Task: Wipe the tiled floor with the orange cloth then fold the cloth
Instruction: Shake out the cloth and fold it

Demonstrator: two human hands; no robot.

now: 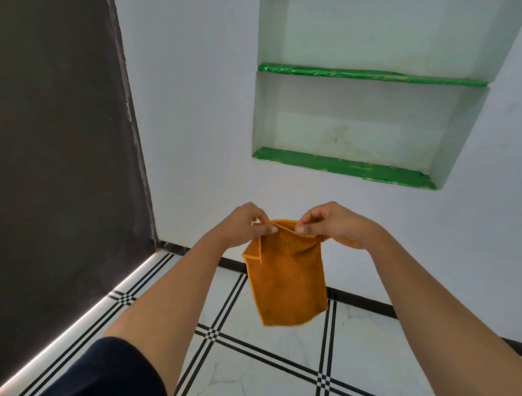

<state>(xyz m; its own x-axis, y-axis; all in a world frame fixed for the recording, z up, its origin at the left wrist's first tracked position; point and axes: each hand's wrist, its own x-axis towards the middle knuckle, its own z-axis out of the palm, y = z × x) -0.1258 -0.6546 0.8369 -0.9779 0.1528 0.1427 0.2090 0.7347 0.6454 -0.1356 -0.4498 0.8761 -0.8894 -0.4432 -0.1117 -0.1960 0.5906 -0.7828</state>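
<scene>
The orange cloth hangs in the air in front of me, doubled over, its lower edge well above the tiled floor. My left hand pinches its top edge at the left corner between thumb and fingers. At the right corner my right hand pinches the same top edge, and a bit of cloth shows behind that palm. A small folded flap sticks out on the cloth's left side. The floor is white marble-look tile with black stripe lines.
A white wall stands ahead with a recessed niche holding two green-lined shelves. A dark door panel fills the left side. A black skirting strip runs along the wall's base. A dark sleeve shows at the bottom left.
</scene>
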